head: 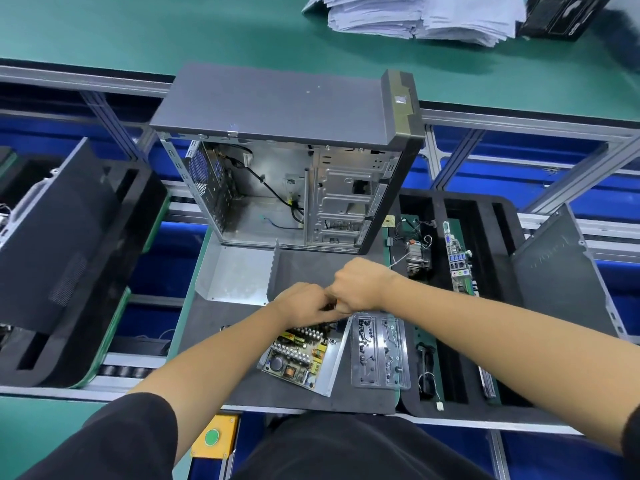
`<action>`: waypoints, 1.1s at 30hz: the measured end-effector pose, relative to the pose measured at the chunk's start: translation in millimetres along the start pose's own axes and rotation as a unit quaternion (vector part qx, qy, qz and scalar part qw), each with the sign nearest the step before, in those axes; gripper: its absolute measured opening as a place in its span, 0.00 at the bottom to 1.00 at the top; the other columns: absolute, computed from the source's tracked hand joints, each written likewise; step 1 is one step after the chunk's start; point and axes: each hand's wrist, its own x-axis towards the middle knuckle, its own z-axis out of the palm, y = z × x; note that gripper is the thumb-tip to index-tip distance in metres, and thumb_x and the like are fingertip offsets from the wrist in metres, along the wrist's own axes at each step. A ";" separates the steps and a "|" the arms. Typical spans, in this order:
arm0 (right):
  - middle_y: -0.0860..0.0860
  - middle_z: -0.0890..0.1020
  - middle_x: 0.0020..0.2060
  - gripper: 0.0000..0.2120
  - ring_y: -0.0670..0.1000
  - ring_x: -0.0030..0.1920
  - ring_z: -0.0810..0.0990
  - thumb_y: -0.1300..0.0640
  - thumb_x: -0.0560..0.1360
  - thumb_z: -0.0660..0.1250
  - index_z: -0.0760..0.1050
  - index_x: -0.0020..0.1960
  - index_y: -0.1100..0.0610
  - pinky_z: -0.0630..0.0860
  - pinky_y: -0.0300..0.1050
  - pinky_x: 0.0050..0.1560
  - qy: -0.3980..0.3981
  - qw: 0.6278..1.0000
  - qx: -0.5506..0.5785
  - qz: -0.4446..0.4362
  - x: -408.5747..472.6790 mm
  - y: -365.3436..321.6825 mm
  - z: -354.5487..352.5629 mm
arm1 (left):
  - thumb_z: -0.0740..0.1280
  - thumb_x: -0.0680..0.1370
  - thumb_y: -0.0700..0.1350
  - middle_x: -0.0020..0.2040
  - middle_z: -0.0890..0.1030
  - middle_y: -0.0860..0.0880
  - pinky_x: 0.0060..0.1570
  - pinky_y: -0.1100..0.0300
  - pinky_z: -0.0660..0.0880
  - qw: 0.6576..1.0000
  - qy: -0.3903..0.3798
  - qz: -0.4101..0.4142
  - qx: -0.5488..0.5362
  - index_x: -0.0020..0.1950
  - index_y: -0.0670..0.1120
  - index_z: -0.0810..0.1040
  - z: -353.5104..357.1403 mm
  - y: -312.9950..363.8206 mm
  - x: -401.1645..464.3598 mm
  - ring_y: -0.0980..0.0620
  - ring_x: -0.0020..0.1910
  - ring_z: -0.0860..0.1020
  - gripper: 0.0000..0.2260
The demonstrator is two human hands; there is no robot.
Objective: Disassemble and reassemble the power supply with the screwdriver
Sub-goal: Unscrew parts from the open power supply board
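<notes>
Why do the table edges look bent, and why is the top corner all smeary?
Head view: the wide lens bows the rails near the edges; the top-right corner is motion-blurred, smearing the paper stack; the hands and circuit board stay fairly sharp under even light.

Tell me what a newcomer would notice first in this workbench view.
First, the two hands, left hand and right hand, meeting at the centre over the opened power supply, its circuit board bare on the dark mat. Behind them stands the empty computer case, side open, with the power supply's removed metal cover at its foot.
</notes>
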 end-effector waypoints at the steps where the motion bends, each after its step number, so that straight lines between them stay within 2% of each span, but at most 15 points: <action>1: 0.52 0.80 0.38 0.15 0.55 0.34 0.73 0.48 0.80 0.58 0.80 0.53 0.55 0.65 0.44 0.31 -0.005 1.000 0.004 0.007 -1.4 -0.6 1.4 | 0.51 0.77 0.72 0.28 0.74 0.52 0.33 0.53 0.67 1.000 -0.007 0.006 0.009 0.32 0.55 0.63 -0.3 0.2 0.7 0.49 0.28 0.72 0.24; 4: 0.52 0.83 0.41 0.17 0.54 0.31 0.71 0.44 0.80 0.57 0.77 0.56 0.54 0.66 0.44 0.30 -0.003 1.000 -0.002 0.007 -4.4 0.1 3.4 | 0.50 0.76 0.72 0.31 0.75 0.52 0.36 0.51 0.72 1.000 -0.022 0.006 0.017 0.35 0.56 0.62 -1.4 1.4 1.4 0.47 0.31 0.74 0.22; 6: 0.52 0.81 0.43 0.18 0.55 0.31 0.71 0.41 0.81 0.58 0.69 0.63 0.52 0.65 0.45 0.30 0.019 1.000 -0.002 -0.015 -4.7 4.7 -0.2 | 0.48 0.76 0.73 0.33 0.74 0.55 0.41 0.49 0.76 1.000 -0.023 -0.012 0.005 0.37 0.57 0.67 -0.2 0.6 1.2 0.48 0.35 0.76 0.23; 7: 0.52 0.79 0.44 0.17 0.55 0.33 0.73 0.43 0.81 0.59 0.67 0.65 0.51 0.65 0.46 0.31 0.028 0.999 -0.001 -0.033 -4.2 7.0 -2.0 | 0.48 0.76 0.73 0.34 0.75 0.54 0.43 0.49 0.77 1.000 -0.019 -0.022 -0.003 0.39 0.56 0.71 0.0 -0.1 0.9 0.49 0.37 0.77 0.25; 9: 0.51 0.79 0.46 0.11 0.55 0.37 0.77 0.51 0.82 0.60 0.70 0.63 0.51 0.67 0.47 0.33 0.036 0.996 -0.018 -0.078 -1.5 9.1 -3.1 | 0.49 0.76 0.73 0.36 0.79 0.51 0.45 0.49 0.76 0.999 -0.009 -0.027 -0.023 0.48 0.53 0.78 1.0 -0.6 0.1 0.48 0.39 0.78 0.29; 11: 0.51 0.81 0.47 0.09 0.54 0.37 0.76 0.55 0.82 0.59 0.73 0.60 0.52 0.67 0.47 0.34 0.041 0.996 -0.024 -0.081 1.5 8.6 -2.5 | 0.51 0.76 0.73 0.34 0.79 0.51 0.44 0.48 0.76 0.999 0.001 -0.023 -0.033 0.52 0.54 0.79 1.7 -0.8 -0.6 0.48 0.37 0.78 0.27; 14: 0.52 0.83 0.44 0.10 0.54 0.36 0.74 0.52 0.81 0.60 0.75 0.59 0.53 0.67 0.47 0.33 0.019 0.999 -0.001 -0.032 3.3 8.0 0.8 | 0.55 0.76 0.73 0.34 0.80 0.53 0.43 0.51 0.76 0.997 0.016 -0.040 -0.060 0.45 0.61 0.74 -0.1 -0.5 -0.9 0.49 0.36 0.77 0.19; 16: 0.53 0.83 0.43 0.12 0.55 0.35 0.73 0.50 0.80 0.59 0.77 0.58 0.53 0.66 0.46 0.33 0.006 1.000 0.003 -0.007 2.5 8.5 3.7 | 0.54 0.76 0.74 0.33 0.79 0.53 0.40 0.52 0.75 0.998 0.015 -0.038 -0.058 0.38 0.63 0.69 -1.9 -0.5 0.2 0.50 0.34 0.76 0.18; 20: 0.55 0.84 0.45 0.19 0.56 0.39 0.79 0.46 0.81 0.56 0.81 0.53 0.56 0.70 0.45 0.37 -0.038 0.999 0.003 0.019 -2.9 11.9 14.3 | 0.50 0.78 0.75 0.34 0.78 0.55 0.39 0.53 0.75 1.000 -0.005 0.012 -0.025 0.44 0.66 0.68 -4.2 2.4 0.5 0.52 0.33 0.75 0.17; 23: 0.53 0.82 0.44 0.20 0.57 0.37 0.76 0.40 0.81 0.56 0.72 0.59 0.55 0.66 0.47 0.33 -0.013 1.000 0.020 0.000 -7.5 17.9 17.3 | 0.52 0.80 0.71 0.34 0.76 0.55 0.40 0.51 0.75 0.999 -0.019 0.018 -0.020 0.42 0.66 0.67 -6.1 3.8 1.0 0.51 0.34 0.74 0.13; 25: 0.52 0.79 0.43 0.16 0.57 0.34 0.72 0.44 0.80 0.60 0.66 0.61 0.53 0.65 0.48 0.33 0.026 0.998 0.045 -0.044 -7.2 19.9 13.5 | 0.54 0.79 0.69 0.36 0.79 0.53 0.42 0.50 0.76 0.999 -0.020 -0.009 -0.024 0.46 0.61 0.71 -6.2 2.6 0.6 0.49 0.36 0.76 0.15; 28: 0.51 0.79 0.42 0.09 0.56 0.34 0.75 0.54 0.80 0.61 0.68 0.60 0.51 0.61 0.46 0.30 0.059 0.991 0.009 -0.118 -2.3 22.5 9.5 | 0.54 0.79 0.67 0.34 0.79 0.49 0.40 0.50 0.74 1.000 -0.013 -0.018 -0.021 0.52 0.54 0.74 -3.5 2.5 0.1 0.47 0.35 0.76 0.19; 31: 0.51 0.79 0.38 0.08 0.56 0.32 0.73 0.54 0.80 0.60 0.70 0.58 0.52 0.60 0.46 0.29 0.060 0.995 0.035 -0.070 1.6 18.3 10.6 | 0.51 0.77 0.71 0.33 0.78 0.51 0.39 0.52 0.72 0.999 -0.012 -0.038 -0.023 0.43 0.53 0.75 -2.6 1.8 -0.3 0.49 0.35 0.76 0.25; 33: 0.51 0.74 0.31 0.08 0.55 0.29 0.70 0.53 0.79 0.60 0.71 0.56 0.53 0.57 0.44 0.27 0.051 0.996 0.061 -0.037 6.6 9.6 9.6 | 0.50 0.75 0.74 0.30 0.74 0.54 0.38 0.54 0.69 0.999 -0.016 -0.049 -0.015 0.35 0.55 0.73 -3.4 1.9 -0.8 0.50 0.35 0.75 0.27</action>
